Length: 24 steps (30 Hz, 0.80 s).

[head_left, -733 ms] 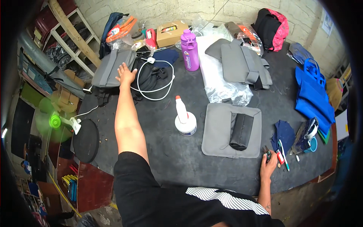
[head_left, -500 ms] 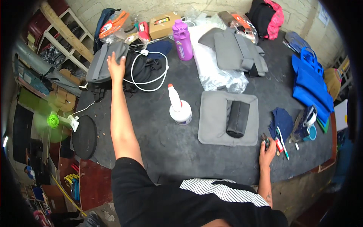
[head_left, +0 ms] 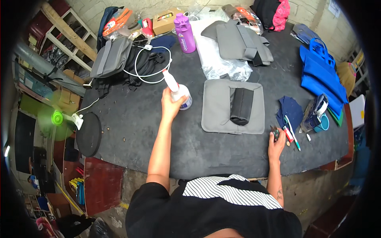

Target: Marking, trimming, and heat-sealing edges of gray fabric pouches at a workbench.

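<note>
Two hands are gripping things over the black worktable [head_left: 139, 139]. Just above the middle of the frame, the left hand [head_left: 171, 105] is clasping a white bottle [head_left: 181, 92], its thumb lying across the near side and its fingers curling around the left side. The bottle's red-tipped nozzle is pointing toward the upper left; whether the base is touching the tabletop, I cannot tell. The left forearm is running nearly straight up from a black sleeve at the lower edge.

Right of center, the right hand [head_left: 276, 143] is resting low near the table's front edge, fingers closing around small dark-bladed snips [head_left: 274, 131], whose tips are pointing to the upper left.

Between the hands, a gray square pad [head_left: 214, 111] is lying flat, bearing a black cylindrical pouch [head_left: 243, 105]. Just right of the snips, a red-and-white tube [head_left: 288, 135] and a toothbrush [head_left: 293, 133] are lying near a navy cloth [head_left: 291, 111]. A purple water bottle [head_left: 185, 35] is standing at upper center, with a looped white cable [head_left: 171, 59] lying to its lower left.

The palm is hiding most of the snips' handles, and the white bottle is hiding the left fingertips. At far left, a green fan [head_left: 57, 118] is showing blurred blades; the frame's dark rim is cutting off the surroundings.
</note>
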Motion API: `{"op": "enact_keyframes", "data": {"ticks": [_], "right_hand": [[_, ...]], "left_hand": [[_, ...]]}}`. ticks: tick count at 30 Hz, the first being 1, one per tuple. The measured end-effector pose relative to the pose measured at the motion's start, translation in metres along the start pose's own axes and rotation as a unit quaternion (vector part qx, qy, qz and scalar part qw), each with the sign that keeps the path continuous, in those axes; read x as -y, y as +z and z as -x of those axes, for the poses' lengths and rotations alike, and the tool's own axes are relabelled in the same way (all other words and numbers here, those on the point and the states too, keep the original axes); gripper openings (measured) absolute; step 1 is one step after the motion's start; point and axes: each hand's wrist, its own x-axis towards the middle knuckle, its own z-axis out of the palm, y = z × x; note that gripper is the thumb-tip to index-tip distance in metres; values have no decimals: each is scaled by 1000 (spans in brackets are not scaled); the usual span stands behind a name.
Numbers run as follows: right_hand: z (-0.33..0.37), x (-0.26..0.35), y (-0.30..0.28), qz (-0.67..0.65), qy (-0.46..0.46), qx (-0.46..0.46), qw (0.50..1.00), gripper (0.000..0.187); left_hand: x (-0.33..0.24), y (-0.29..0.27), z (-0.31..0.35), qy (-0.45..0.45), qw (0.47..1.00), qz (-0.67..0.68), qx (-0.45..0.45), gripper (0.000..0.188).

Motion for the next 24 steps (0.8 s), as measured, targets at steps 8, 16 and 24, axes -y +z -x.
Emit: {"op": "enact_keyframes", "data": {"ticks": [8, 16, 24], "right_hand": [[0, -7, 1, -4, 19, -9, 1000, 26], [3, -14, 1, 21, 32, -15, 999, 25], [-3, 0, 3, -17, 80, -8, 997, 24]], "left_hand": [[8, 8, -132, 2, 991, 108, -83, 60], [61, 83, -190, 35, 996, -60, -63, 73], [52, 85, -202, -55, 971, -68, -225, 96]]}}
